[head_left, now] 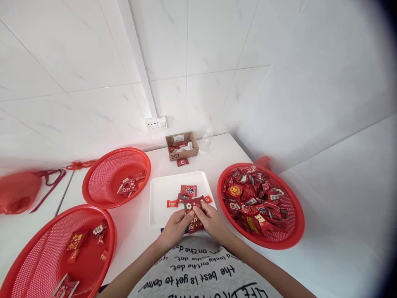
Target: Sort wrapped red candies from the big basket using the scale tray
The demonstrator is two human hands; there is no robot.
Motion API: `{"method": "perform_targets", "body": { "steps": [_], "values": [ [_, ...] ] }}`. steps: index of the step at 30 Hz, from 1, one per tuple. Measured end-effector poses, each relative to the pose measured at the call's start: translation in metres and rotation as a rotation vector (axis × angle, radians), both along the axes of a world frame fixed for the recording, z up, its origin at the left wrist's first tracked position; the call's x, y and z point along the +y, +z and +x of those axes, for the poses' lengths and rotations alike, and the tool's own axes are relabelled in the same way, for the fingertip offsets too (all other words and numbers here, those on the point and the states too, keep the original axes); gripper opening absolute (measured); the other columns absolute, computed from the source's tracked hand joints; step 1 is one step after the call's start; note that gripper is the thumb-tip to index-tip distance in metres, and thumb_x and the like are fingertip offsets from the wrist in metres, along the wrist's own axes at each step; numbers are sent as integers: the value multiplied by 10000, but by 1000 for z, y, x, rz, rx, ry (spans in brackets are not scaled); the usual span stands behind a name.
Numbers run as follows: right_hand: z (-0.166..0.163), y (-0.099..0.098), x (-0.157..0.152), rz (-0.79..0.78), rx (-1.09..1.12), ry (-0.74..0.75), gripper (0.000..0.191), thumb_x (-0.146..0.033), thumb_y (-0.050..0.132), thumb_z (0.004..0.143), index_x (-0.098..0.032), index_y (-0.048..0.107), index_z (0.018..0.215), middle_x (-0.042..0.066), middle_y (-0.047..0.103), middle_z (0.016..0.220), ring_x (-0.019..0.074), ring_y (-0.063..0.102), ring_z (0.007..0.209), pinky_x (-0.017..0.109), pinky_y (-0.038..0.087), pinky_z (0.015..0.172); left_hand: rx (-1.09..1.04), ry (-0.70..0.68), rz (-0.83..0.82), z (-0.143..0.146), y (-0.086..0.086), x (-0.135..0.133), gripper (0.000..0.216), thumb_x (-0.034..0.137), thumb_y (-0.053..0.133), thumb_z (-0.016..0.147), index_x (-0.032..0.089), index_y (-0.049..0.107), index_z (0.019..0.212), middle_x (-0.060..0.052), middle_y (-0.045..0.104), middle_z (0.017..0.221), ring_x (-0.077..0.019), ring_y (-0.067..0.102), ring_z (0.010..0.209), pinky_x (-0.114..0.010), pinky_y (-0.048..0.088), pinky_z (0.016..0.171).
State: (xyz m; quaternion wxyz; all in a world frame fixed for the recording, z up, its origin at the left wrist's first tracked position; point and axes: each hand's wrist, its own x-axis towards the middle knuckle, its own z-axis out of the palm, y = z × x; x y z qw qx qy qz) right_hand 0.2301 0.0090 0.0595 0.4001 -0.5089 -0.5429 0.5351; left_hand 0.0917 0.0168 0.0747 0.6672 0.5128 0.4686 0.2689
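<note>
While the left hand (176, 224) and the right hand (213, 219) pinch its two sides, the red packet (195, 224) is over the near edge of one white tray (161, 190), printed face upward, and its long axis points nearly straight to the pale tiled wall (214, 97). Around it I count three red baskets (299, 225), one cardboard box (192, 154) and one clear bottle (206, 143). Under the tray, the box and the bottle is a white table (133, 225).

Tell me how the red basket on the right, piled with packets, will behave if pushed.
The piled basket will probably feel heavier than the upper-left basket, since far more packets lie in it. Its perforated wall looks thin, so it may flex. The packets look loosely piled, so a sharp shove could make them slide.
</note>
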Motion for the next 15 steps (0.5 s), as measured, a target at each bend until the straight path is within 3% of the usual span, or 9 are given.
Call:
{"method": "perform_targets", "body": {
  "steps": [8,15],
  "values": [
    [2,5,1,40,-128,-13,266,-383,441,831,-162,565,749,33,588,721,158,501,677,273,409,635,6,-37,44,0,2,-1,403,517,445,790,134,542,712,1,525,650,-136,449,637,-250,370,623],
    [-1,2,1,44,-99,-34,265,-378,404,855,-164,554,812,41,594,766,163,516,711,276,417,655,37,11,46,-1,-1,-1,402,521,465,782,135,567,731,-7,572,683,-138,485,640,-238,384,600]
  ]
}}
